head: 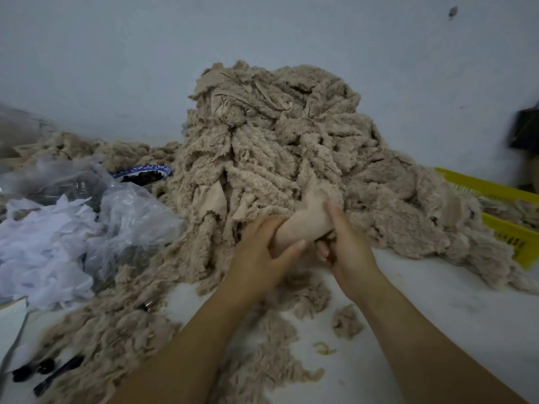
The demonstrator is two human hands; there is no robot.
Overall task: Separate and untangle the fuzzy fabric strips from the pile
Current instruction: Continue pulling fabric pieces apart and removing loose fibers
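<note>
My left grip [262, 252] and right grip [350, 249] both curl round one strip [303, 225] at the foot of the pile [277, 135], mid-bench [423, 301]. I judge little done: some loose strips [116, 330] lie toward the near-left corner, and the heap stands tall.

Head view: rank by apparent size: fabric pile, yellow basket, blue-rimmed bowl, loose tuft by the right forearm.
1. Pile, by far the largest.
2. Basket, though partly under fabric and cut by the frame edge.
3. Bowl and tuft: look alike; the bowl is farther and half hidden, so unranked.
</note>
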